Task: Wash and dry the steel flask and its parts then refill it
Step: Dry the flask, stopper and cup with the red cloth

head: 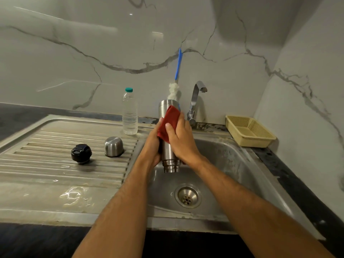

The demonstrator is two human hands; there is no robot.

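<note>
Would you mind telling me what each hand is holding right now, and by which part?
The left hand grips the inverted steel flask around its body, mouth toward the sink. The right hand holds a red cloth against the flask's upper body.

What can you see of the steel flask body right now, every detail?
The cylindrical brushed steel flask body is held upside down over the sink basin, its stepped, threaded neck pointing at the drain and its flat base uppermost. It has no cap or stopper on. The left hand grips its side; the right hand presses a red cloth around it.
</note>
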